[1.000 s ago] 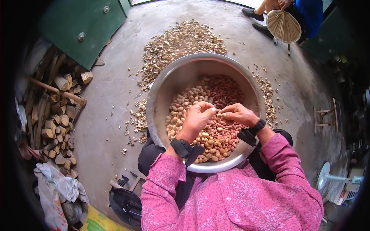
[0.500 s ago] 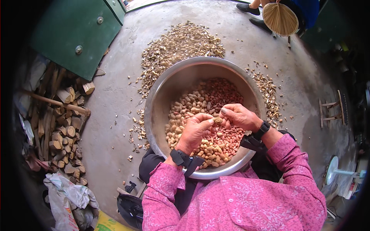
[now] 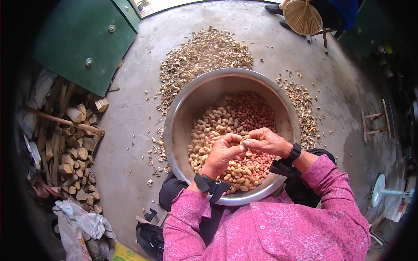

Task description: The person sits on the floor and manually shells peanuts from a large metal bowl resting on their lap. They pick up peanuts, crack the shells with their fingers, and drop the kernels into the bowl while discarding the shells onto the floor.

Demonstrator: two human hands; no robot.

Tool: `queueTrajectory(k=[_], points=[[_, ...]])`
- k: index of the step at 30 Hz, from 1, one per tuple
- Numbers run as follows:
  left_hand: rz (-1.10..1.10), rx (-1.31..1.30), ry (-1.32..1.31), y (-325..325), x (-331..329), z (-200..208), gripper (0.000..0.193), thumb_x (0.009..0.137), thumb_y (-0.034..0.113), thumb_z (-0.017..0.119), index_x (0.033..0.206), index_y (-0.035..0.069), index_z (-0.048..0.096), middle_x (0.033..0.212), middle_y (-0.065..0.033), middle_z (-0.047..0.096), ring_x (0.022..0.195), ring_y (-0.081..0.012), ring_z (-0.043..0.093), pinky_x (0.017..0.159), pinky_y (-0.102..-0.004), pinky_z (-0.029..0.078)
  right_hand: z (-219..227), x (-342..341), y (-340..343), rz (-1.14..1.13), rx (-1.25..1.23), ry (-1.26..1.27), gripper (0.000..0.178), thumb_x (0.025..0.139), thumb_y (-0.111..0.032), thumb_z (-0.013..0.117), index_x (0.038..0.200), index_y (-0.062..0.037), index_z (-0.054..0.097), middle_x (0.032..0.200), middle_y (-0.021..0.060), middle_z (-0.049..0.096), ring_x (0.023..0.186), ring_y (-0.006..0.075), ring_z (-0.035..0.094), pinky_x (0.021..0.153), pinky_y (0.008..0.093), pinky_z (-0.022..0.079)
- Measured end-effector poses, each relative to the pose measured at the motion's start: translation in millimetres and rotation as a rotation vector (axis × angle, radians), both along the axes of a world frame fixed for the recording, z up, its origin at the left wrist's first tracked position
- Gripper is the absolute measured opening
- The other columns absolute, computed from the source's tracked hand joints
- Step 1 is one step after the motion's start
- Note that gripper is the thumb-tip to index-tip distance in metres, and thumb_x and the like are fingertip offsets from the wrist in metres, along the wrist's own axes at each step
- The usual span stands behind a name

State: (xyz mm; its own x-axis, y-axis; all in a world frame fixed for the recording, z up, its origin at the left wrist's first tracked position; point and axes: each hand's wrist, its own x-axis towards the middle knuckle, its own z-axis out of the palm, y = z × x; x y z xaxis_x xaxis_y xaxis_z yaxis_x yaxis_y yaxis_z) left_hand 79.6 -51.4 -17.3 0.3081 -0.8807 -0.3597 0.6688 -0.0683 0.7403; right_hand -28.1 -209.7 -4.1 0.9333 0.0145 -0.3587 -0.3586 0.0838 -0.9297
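A wide metal basin (image 3: 183, 104) stands in front of me. Unshelled peanuts (image 3: 209, 122) fill its left and near parts, while red-skinned peanut kernels (image 3: 254, 111) lie at the far right and below my hands. Over the middle, my left hand (image 3: 224, 152) and my right hand (image 3: 267, 142) meet with fingertips pinched together. Between them is a pale peanut (image 3: 245, 138), gripped from both sides. Bent fingers hide part of it. Both wrists wear black straps.
Broken peanut shells (image 3: 204, 54) form a heap beyond the basin, with another shell scatter (image 3: 302, 108) at its right. Split firewood (image 3: 74, 156) is stacked left, near a green cabinet (image 3: 82, 39) and white sack (image 3: 82, 226). Far right sits a person holding a fan (image 3: 303, 17).
Both hands have come slightly lower and stay together, with fingers turned a little around the peanut. The seated person's fan has swung left.
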Motion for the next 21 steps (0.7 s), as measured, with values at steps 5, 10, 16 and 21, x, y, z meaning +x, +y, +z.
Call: queueTrajectory(k=[5,10,16,21], points=[[-0.023,-0.031,0.008,1,0,0,0.017,0.076,0.005,0.062,0.092,0.001,0.055,0.079,-0.0056,0.060,0.065,-0.0127,0.059,0.058,-0.0239,0.049,1,0,-1,0.015,0.048,0.007,0.036,0.083,-0.039,0.055,0.089,-0.0041,0.060,0.071,-0.0008,0.052,0.064,0.0064,0.048,0.055,0.0211,0.042],[-0.028,0.003,0.065,1,0,1,0.017,0.077,0.006,0.062,0.091,0.001,0.055,0.078,-0.0057,0.060,0.064,-0.0132,0.059,0.057,-0.0252,0.049,-1,-1,-2,0.023,0.021,-0.013,0.034,0.082,-0.038,0.056,0.087,-0.0043,0.060,0.071,-0.0011,0.052,0.064,0.0067,0.048,0.056,0.0214,0.042],[-0.105,0.028,0.027,2,-1,3,0.021,0.076,0.007,0.063,0.094,0.002,0.054,0.078,-0.0052,0.058,0.063,-0.0127,0.058,0.055,-0.0241,0.048,-1,-4,0,0.105,-0.123,-0.077,0.038,0.082,-0.038,0.056,0.086,-0.0005,0.061,0.073,0.0030,0.055,0.068,0.0089,0.050,0.058,0.0245,0.041],[-0.129,0.032,-0.054,2,-2,2,0.021,0.076,0.009,0.064,0.094,0.002,0.055,0.078,-0.0041,0.058,0.063,-0.0112,0.058,0.054,-0.0218,0.047,3,-4,3,0.118,-0.159,-0.101,0.036,0.084,-0.036,0.054,0.085,-0.0017,0.063,0.073,0.0038,0.058,0.069,0.0108,0.051,0.061,0.0273,0.041]])
